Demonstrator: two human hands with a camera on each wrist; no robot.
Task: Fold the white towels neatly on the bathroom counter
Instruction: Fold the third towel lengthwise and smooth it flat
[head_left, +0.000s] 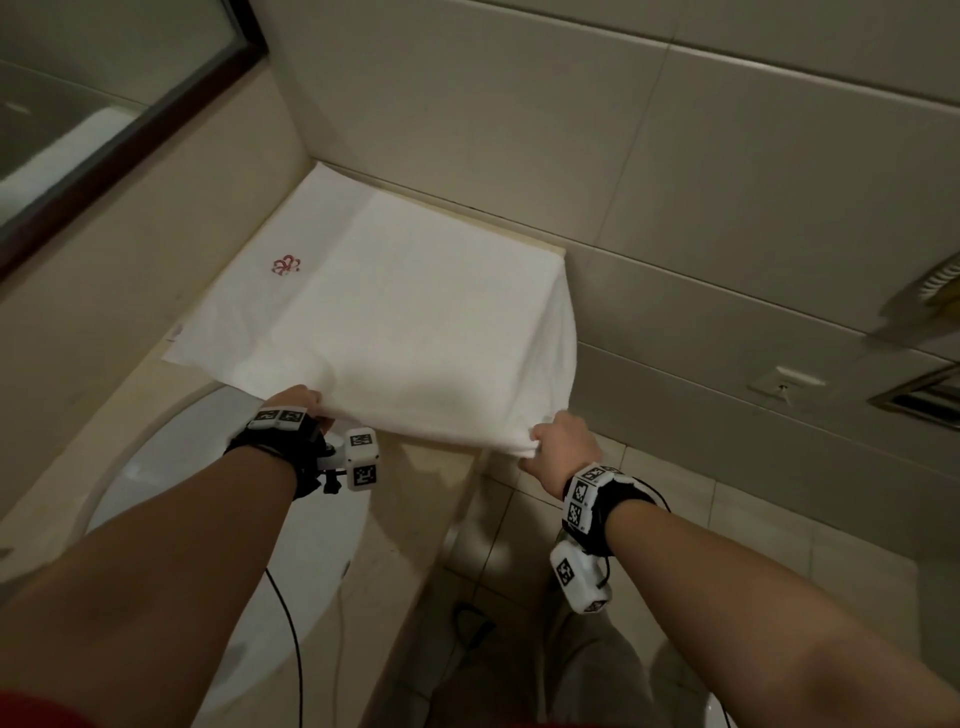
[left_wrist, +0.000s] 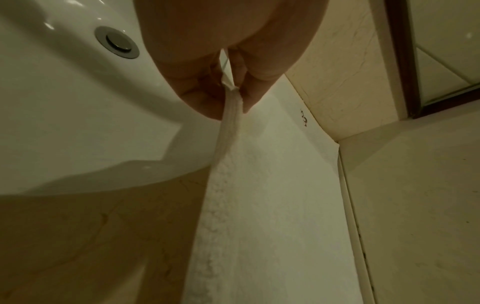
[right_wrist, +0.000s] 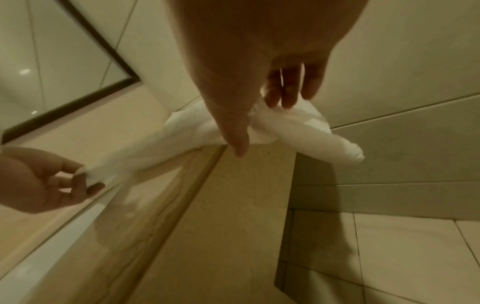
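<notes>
Tiled bathroom, beige desk (head_left: 400, 525) beside sink (head_left: 171, 467). White towel (head_left: 395, 322) spread flat on desk, right side draping over end. Left hand (head_left: 297, 401) pinches near-left corner, right hand (head_left: 563, 441) grips bunched near-right corner. Step: first fold starting. Next, likely: lift both corners evenly, carry to far edge, align.
</notes>
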